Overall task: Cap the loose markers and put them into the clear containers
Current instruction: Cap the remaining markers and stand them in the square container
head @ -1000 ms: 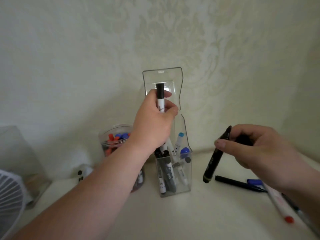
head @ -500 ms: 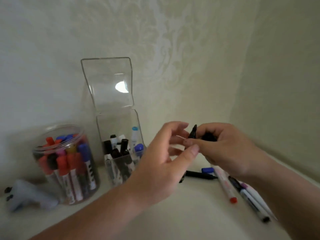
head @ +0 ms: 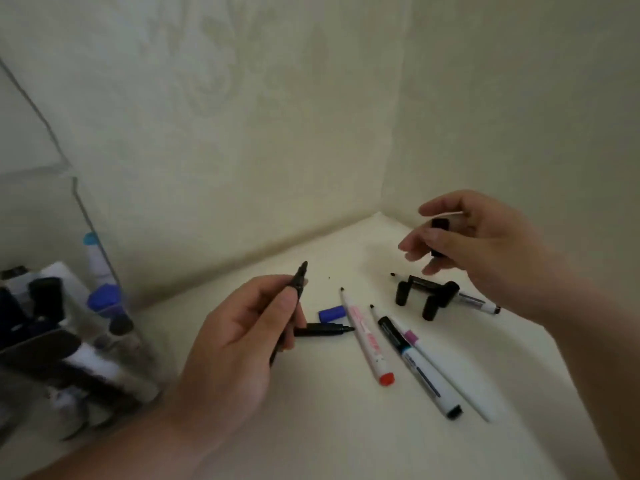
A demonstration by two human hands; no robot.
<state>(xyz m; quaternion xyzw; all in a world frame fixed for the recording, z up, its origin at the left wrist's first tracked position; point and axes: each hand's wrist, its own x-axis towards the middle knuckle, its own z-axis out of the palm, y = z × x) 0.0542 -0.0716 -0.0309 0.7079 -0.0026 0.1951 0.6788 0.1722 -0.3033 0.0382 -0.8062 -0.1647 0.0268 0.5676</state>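
- Container (head: 41, 209) far left, clear, lid up, stuffed with markers.
- Left hand (head: 235, 348) gripping uncapped black marker (head: 299, 277), tip up.
- Loose markers (head: 363, 334) lying on worktop (head: 311, 434) between the hands.
- Right hand (head: 485, 247) pinching black cap (head: 438, 233); best to line up straight over tip, then push till snug.

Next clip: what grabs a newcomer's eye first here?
The left hand grips an uncapped black marker at centre, tip up, while the right hand holds a black cap further right. Between and below them, loose markers and caps lie scattered on the white surface.
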